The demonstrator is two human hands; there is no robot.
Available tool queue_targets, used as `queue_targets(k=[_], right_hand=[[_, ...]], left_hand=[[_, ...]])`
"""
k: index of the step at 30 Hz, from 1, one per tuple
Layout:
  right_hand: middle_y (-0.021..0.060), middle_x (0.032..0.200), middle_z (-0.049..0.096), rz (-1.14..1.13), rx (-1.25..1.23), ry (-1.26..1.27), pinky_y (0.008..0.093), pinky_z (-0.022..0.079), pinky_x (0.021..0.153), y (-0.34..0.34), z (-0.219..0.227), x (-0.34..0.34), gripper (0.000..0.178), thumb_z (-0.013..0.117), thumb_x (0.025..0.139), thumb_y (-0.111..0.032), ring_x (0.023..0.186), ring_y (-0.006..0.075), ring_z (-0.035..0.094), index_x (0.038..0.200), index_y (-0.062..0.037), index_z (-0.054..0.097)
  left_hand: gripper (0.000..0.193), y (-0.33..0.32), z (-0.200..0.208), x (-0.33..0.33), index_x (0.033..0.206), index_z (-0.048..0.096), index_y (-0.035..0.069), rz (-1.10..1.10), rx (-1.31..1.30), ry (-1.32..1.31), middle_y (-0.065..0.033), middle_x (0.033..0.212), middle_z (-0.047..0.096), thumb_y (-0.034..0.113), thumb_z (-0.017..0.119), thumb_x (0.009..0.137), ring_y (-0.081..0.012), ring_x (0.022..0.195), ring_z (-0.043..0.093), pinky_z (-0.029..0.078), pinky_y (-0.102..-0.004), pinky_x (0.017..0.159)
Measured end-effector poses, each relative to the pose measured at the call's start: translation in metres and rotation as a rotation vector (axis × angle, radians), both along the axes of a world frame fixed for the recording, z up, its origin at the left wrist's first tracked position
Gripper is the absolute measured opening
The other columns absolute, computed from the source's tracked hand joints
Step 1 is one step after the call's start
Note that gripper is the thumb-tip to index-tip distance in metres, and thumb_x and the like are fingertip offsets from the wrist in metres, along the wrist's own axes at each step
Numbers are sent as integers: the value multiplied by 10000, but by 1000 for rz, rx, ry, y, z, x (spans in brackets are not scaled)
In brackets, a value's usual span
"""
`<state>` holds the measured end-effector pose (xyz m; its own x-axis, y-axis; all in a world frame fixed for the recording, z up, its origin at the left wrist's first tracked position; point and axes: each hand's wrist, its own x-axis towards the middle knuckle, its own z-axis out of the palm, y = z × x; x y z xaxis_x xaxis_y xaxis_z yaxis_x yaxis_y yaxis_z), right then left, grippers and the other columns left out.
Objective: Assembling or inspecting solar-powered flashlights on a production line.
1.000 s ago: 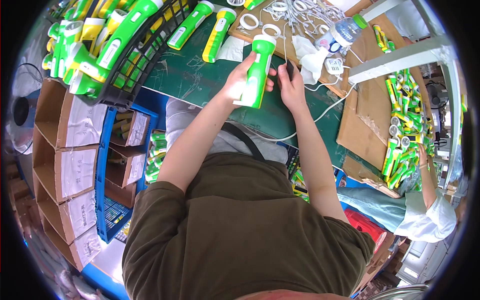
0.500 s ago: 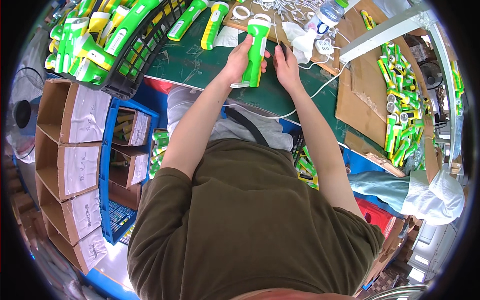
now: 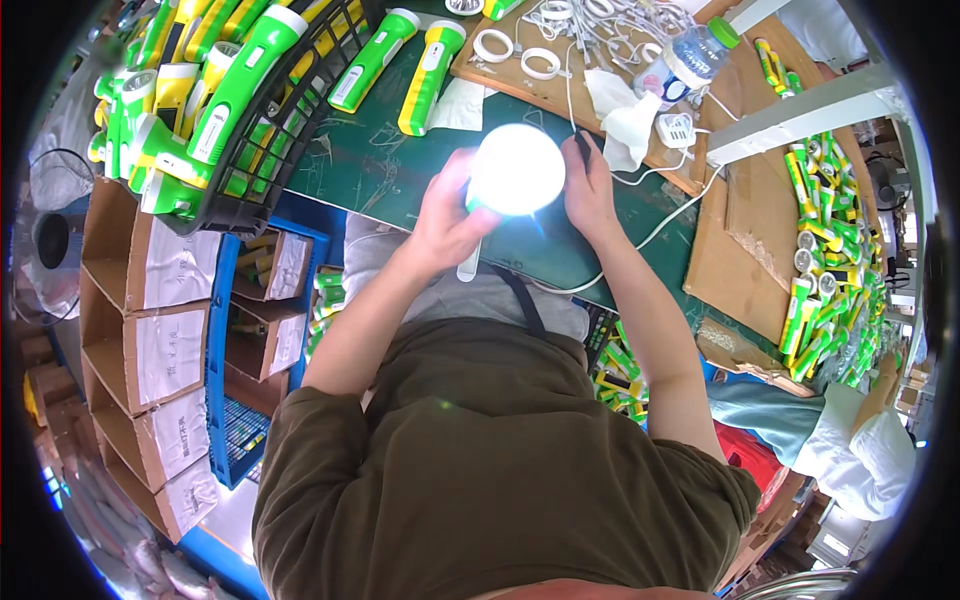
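Note:
My left hand (image 3: 445,218) is closed round a green and white flashlight (image 3: 518,170). Its lamp is lit and faces up at me, and the white glare hides most of the body. A pale flap or tab (image 3: 468,262) sticks out below the grip. Close on its right, my right hand (image 3: 592,195) pinches a small black connector (image 3: 583,147) with a thin white cable leading away from it. Two more flashlights, one green (image 3: 375,60) and one yellow-green (image 3: 432,78), lie on the green tabletop (image 3: 365,165) beyond my left hand.
A black crate (image 3: 225,205) heaped with flashlights stands at the far left. White rings (image 3: 541,64), tangled cables, a bottle with a green cap (image 3: 690,62) and a white power socket (image 3: 675,130) sit on a board. More flashlights (image 3: 825,250) pile up right; cardboard bins (image 3: 110,260) stand left.
The flashlight has tilted so that its head points up at me, and its lamp now shines. My right hand stays beside it with the black connector. The view has shifted slightly.

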<state>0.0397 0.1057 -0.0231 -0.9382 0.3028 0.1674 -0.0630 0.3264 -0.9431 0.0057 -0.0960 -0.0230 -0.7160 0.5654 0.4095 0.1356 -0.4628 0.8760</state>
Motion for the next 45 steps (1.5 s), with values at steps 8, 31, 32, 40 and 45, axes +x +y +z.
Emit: queue_targets(k=[8,31,32,40,45], right_hand=[[2,697,473,20,-164,24,241,361,538,15,-5,-6,282,478,1002,-279,609,80,435,971,-1,510],[-12,752,427,174,-349,109,226,301,537,20,-7,1,342,572,949,-269,621,64,365,1155,-48,412],[-12,752,427,174,-352,101,226,301,537,19,-8,1,342,572,949,-269,621,64,365,1155,-48,412],[-38,752,380,196,80,110,207,341,580,-8,-13,8,784,899,593,-174,630,65,324,1197,-60,414],[-27,710,355,64,92,-5,209,374,615,-17,1,9,716,888,628,-210,633,77,320,1151,-12,441]], left_hand=[[515,33,37,9,1235,422,6,-140,-150,-464,-148,957,607,467,351,1015,-239,706,649,553,-359,620],[408,56,-9,-46,1139,456,42,-219,69,-808,-174,1063,592,422,430,993,-302,861,635,532,-460,789],[455,53,-10,-47,1188,452,41,-227,120,-847,-182,1103,578,451,391,999,-320,926,623,512,-482,848],[685,49,-6,-29,1386,304,37,-217,113,-631,-172,1249,491,579,339,969,-291,1110,541,449,-448,960],[500,50,-10,-27,1396,280,55,-108,-120,-415,-143,1222,510,280,471,992,-249,1098,548,476,-393,931]])
